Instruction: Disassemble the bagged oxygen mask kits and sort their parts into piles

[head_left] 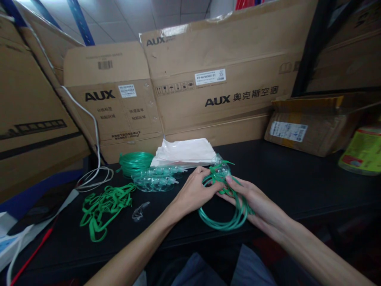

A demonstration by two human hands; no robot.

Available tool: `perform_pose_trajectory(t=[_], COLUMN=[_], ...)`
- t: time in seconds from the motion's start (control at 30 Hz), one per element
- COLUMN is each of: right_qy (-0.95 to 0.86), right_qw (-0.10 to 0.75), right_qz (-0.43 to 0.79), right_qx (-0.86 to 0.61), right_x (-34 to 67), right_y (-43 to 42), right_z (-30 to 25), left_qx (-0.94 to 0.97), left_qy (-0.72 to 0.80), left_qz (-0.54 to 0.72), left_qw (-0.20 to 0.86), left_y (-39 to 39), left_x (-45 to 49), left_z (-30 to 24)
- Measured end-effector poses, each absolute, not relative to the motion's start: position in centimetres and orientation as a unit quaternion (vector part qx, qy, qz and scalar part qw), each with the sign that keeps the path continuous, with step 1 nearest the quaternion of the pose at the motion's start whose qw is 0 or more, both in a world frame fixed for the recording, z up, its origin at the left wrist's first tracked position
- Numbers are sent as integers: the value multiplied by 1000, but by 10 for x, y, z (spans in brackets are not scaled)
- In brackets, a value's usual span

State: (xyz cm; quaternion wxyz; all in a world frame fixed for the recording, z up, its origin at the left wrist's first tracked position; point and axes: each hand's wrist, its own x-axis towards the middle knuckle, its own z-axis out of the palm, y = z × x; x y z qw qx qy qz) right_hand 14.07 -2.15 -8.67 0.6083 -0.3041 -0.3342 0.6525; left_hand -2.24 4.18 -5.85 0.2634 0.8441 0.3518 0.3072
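Observation:
Both my hands meet over a coil of green tubing (pixel 229 222) with a clear plastic mask (pixel 220 169) on top of it, on the black table (pixel 297 178). My left hand (pixel 196 188) is closed on the coil's left side near the mask. My right hand (pixel 248 194) grips the coil from the right, fingers wrapped round the tubing. Just beyond them lies a white plastic bag (pixel 186 153).
Several clear masks (pixel 156 178) and another green tubing coil (pixel 135 161) lie left of the bag. Green straps (pixel 102 204) and a small clear piece (pixel 139 210) sit nearer left. White cables (pixel 95 174) hang at left. Cardboard boxes (pixel 220 79) wall the back.

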Motion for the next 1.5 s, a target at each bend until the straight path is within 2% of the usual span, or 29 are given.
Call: perform_pose_trajectory(t=[0.17, 0.27, 0.4, 0.47, 0.53, 0.9, 1.5], right_qy=[-332, -333, -338, -332, -321, -347, -358], right_qw=[607, 600, 603, 617, 629, 631, 623], right_qz=[656, 654, 636, 621, 610, 605, 600], right_qx=[-302, -317, -343, -351, -359, -339, -351], right_x=[146, 155, 174, 182, 187, 187, 184], right_y=[-19, -18, -18, -17, -15, -14, -17], right_z=[-87, -85, -84, -84, -85, -84, -78], left_qx=[855, 851, 850, 854, 853, 828, 838], left_qy=[327, 336, 404, 441, 473, 560, 543], left_qz=[312, 340, 336, 273, 206, 16, 32], left_qw=[257, 217, 46, -39, -74, -28, -41], left_y=[36, 39, 63, 81, 97, 130, 150], left_x=[-27, -30, -27, -18, -4, 75, 64], left_z=[-50, -41, -24, -15, -9, -12, -17])
